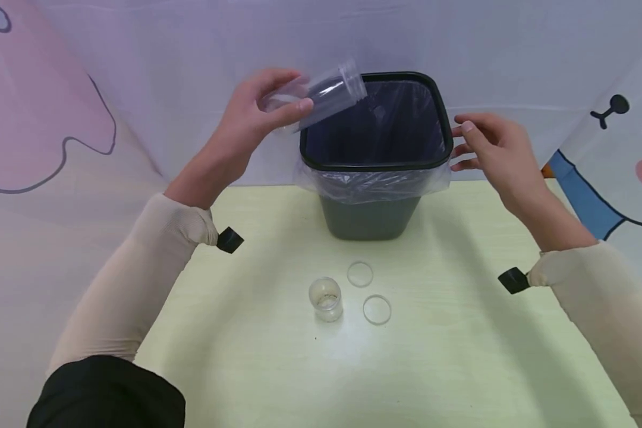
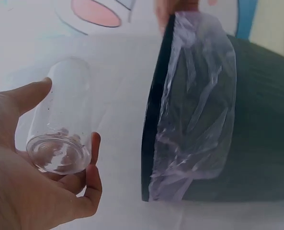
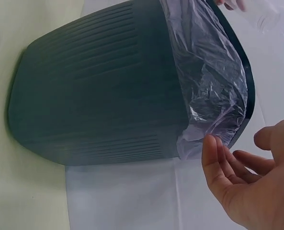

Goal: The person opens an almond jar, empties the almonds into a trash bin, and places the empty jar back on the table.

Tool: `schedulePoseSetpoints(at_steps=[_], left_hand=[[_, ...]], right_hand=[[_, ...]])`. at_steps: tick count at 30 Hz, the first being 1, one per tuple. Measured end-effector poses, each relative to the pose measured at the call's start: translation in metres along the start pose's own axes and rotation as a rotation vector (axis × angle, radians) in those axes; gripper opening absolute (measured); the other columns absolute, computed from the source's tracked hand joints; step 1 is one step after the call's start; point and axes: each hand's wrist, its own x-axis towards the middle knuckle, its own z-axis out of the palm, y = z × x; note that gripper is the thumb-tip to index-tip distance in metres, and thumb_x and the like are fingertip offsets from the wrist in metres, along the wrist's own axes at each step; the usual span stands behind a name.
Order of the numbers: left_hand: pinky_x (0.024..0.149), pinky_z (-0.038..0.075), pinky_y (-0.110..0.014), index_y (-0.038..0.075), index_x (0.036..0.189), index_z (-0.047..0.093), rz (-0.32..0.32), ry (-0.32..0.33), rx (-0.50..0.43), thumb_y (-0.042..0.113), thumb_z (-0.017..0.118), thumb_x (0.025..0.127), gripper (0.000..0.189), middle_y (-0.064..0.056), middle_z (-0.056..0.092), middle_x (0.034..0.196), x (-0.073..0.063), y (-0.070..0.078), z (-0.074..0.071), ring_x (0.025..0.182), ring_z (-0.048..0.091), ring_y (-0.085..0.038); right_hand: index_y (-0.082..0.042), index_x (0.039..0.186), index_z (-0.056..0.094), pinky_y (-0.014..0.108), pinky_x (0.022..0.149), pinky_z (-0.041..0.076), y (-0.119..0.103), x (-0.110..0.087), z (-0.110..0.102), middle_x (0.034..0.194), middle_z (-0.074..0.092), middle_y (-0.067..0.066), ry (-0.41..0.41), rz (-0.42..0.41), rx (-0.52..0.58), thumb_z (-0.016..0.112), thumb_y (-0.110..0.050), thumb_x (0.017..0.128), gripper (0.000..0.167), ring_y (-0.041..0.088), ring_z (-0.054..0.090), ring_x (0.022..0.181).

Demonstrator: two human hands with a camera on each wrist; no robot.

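My left hand [image 1: 243, 116] grips a clear plastic jar [image 1: 329, 95] between thumb and fingers, above the left rim of a dark bin [image 1: 371, 217]. The jar tilts, its threaded mouth pointing right over the bin's opening. Seen from the left wrist, the jar [image 2: 65, 105] has its round base towards the camera, with a few small specks inside. A translucent plastic liner [image 1: 374, 185] folds over the bin's rim. Beside the bin's right side is my right hand [image 1: 503, 148], fingers loosely bent and fingertips right at the liner [image 3: 218, 91], holding nothing.
On the pale yellow table [image 1: 438, 356], in front of the bin, stands a small clear cup [image 1: 326, 300]. Two thin clear rings, one farther back [image 1: 360, 274] and one nearer [image 1: 377, 310], lie right of it. A white printed curtain [image 1: 192, 35] hangs behind.
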Motion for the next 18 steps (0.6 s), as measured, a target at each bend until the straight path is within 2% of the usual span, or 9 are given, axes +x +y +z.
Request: schedulePoseSetpoints(at_steps=[3,7,9,12,15,18], left_hand=[[0.112,0.038,-0.040,0.019,0.146,0.061,0.029,-0.020,-0.124,0.023,0.069,0.097,0.050,-0.007,0.059,0.146,-0.016,-0.010,-0.004,0.126,0.062,-0.023],[0.107,0.032,-0.043,0.019,0.142,0.064,0.050,-0.024,-0.240,0.022,0.065,0.098,0.045,-0.006,0.058,0.142,-0.038,-0.027,-0.007,0.119,0.063,-0.025],[0.107,0.032,-0.042,0.017,0.139,0.065,0.064,-0.017,-0.312,0.019,0.065,0.097,0.042,-0.006,0.060,0.139,-0.048,-0.037,-0.008,0.116,0.063,-0.026],[0.108,0.037,-0.040,0.014,0.138,0.064,0.078,-0.022,-0.403,0.014,0.066,0.097,0.041,-0.005,0.063,0.138,-0.065,-0.053,-0.009,0.117,0.063,-0.026],[0.106,0.043,-0.036,0.011,0.137,0.061,0.059,-0.027,-0.458,0.009,0.065,0.095,0.042,-0.005,0.067,0.135,-0.082,-0.073,-0.009,0.119,0.064,-0.025],[0.106,0.043,-0.035,0.012,0.141,0.056,0.011,-0.015,-0.458,0.005,0.064,0.093,0.049,-0.003,0.066,0.137,-0.100,-0.094,-0.006,0.126,0.061,-0.021]], right_hand=[[-0.007,0.149,0.055,0.019,0.072,0.060,0.005,-0.011,-0.001,0.119,0.068,-0.007,0.002,-0.047,0.007,0.056,-0.028,0.108,0.046,0.013,0.071,0.089],[-0.008,0.150,0.055,0.019,0.073,0.060,0.013,-0.026,-0.001,0.123,0.067,-0.011,-0.006,-0.086,-0.078,0.055,-0.029,0.108,0.047,0.011,0.070,0.093],[-0.010,0.151,0.054,0.019,0.074,0.060,0.017,-0.034,0.000,0.124,0.067,-0.012,-0.013,-0.099,-0.124,0.053,-0.030,0.109,0.046,0.010,0.069,0.095],[-0.011,0.151,0.054,0.019,0.075,0.060,0.025,-0.044,0.000,0.127,0.068,-0.011,-0.025,-0.119,-0.123,0.053,-0.029,0.109,0.045,0.012,0.069,0.097],[-0.011,0.150,0.055,0.019,0.075,0.060,0.033,-0.053,-0.001,0.129,0.069,-0.009,-0.031,-0.140,-0.102,0.053,-0.025,0.110,0.043,0.012,0.068,0.096],[-0.012,0.150,0.056,0.018,0.075,0.060,0.040,-0.064,-0.001,0.130,0.068,-0.008,-0.034,-0.151,-0.105,0.053,-0.023,0.110,0.042,0.011,0.068,0.096]])
